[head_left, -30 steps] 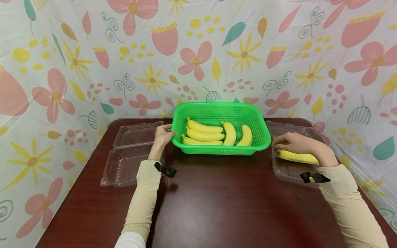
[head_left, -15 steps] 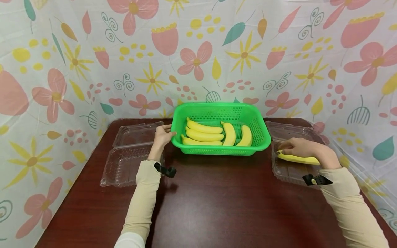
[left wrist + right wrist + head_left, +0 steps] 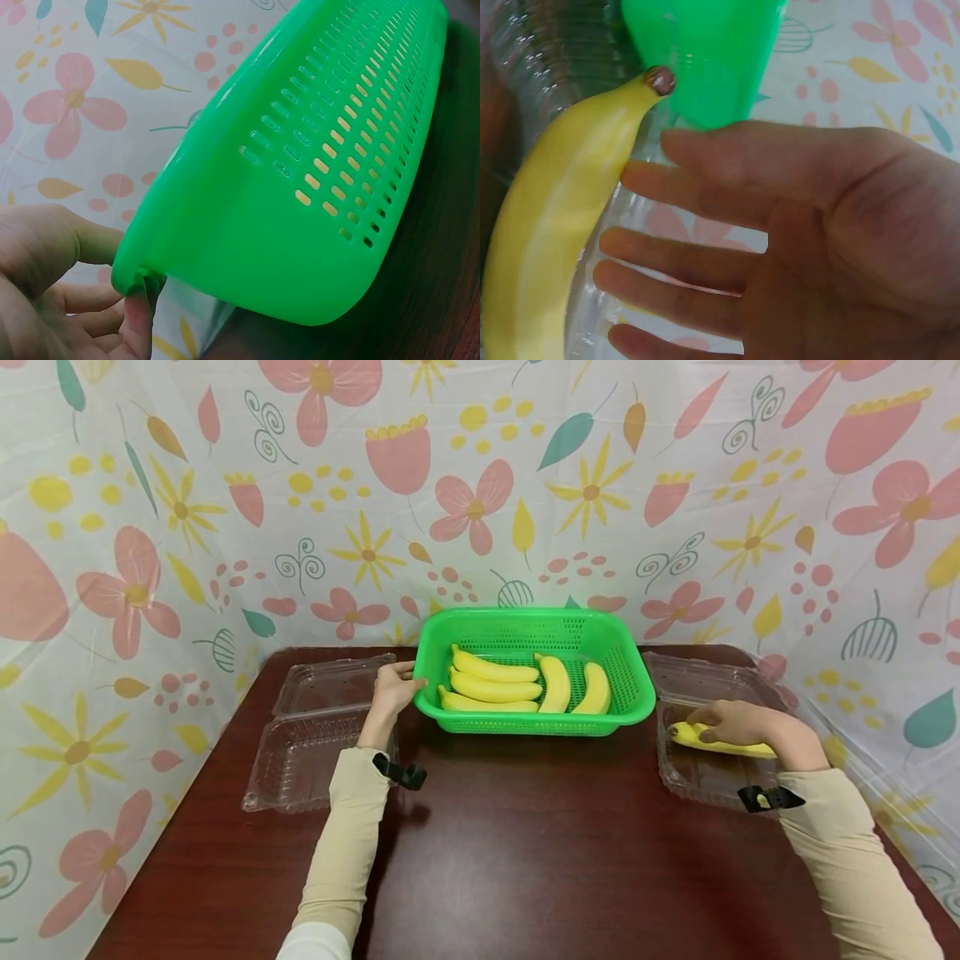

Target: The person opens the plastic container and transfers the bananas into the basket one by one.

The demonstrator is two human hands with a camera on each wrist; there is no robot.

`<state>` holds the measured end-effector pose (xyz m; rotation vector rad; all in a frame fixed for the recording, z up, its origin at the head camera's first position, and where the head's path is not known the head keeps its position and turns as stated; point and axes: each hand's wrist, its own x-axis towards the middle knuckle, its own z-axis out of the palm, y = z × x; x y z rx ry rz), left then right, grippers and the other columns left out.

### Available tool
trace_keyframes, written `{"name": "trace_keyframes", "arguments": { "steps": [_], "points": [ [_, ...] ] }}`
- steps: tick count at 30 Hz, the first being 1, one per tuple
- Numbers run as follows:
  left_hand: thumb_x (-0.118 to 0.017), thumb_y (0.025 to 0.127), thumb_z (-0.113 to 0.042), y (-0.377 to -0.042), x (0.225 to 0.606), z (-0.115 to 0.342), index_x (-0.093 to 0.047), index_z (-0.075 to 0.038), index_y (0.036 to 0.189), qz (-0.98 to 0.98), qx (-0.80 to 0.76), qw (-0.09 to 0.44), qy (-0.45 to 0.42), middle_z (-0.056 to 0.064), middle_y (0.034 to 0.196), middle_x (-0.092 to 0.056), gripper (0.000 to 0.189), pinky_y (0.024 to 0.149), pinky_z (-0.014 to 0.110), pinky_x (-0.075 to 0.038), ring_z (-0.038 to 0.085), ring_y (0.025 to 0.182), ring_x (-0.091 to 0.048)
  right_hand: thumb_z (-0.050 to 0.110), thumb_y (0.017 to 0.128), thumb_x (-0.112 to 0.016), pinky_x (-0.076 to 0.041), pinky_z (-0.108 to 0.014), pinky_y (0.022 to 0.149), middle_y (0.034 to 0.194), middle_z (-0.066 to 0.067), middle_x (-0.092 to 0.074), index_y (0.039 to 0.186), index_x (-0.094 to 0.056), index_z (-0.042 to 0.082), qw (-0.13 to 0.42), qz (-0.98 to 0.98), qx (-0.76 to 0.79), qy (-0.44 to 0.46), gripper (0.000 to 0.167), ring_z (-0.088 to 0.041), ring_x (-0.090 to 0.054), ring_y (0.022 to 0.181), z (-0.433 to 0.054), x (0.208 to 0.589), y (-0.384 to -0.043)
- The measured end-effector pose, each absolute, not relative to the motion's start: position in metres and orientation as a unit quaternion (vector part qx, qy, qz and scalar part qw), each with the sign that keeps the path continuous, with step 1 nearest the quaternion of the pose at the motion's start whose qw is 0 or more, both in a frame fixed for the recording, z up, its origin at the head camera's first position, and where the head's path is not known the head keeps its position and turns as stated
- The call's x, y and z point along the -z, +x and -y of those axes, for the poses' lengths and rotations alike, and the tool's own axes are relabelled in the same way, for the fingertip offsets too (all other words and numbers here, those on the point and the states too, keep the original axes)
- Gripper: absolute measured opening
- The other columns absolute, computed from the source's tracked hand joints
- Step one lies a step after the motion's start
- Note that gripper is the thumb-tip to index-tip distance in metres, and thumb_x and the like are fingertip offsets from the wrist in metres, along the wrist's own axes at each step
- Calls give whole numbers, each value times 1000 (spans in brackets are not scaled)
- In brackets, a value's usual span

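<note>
My left hand grips the left end of the green plastic basket by its rim; in the left wrist view, thumb and fingers are at the rim's corner. Several yellow bananas lie in the basket. On the right, a single banana lies in a clear plastic clamshell box, its dark tip toward the basket. My right hand is over that banana. In the right wrist view, its fingers are spread and nearly straight beside the banana, fingertips close to it; contact is hard to judge.
Another clear clamshell box lies with its lid open at the left of the dark red-brown table. The lid of the right box lies open behind it. A floral curtain hangs around the table's back and sides.
My right hand has shifted slightly right and toward me along the banana, baring more of its dark-tipped end. My left hand and the basket have stayed in place.
</note>
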<state>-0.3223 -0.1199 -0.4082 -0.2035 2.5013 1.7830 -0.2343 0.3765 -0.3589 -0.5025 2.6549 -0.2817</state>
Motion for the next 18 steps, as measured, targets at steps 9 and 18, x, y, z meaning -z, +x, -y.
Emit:
{"name": "trace_keyframes", "arguments": {
  "steps": [9, 18],
  "points": [
    [-63, 93, -6, -324, 409, 119, -51, -3, 140, -809, -582, 42, -70, 20, 130, -59, 49, 96, 39, -52, 33, 117, -59, 3, 84, -64, -49, -57, 87, 123, -41, -52, 123, -52, -19, 240, -953, 70, -173, 46, -60, -47, 113, -398, 373, -239],
    [-63, 93, -7, -322, 408, 118, -50, -3, 139, -812, -578, 39, -74, 19, 131, -58, 48, 97, 40, -52, 33, 118, -58, -1, 72, -69, -51, -54, 85, 127, -43, -47, 124, -53, -18, 271, -948, 81, -146, 57, -60, -45, 115, -405, 382, -239]
  ]
}}
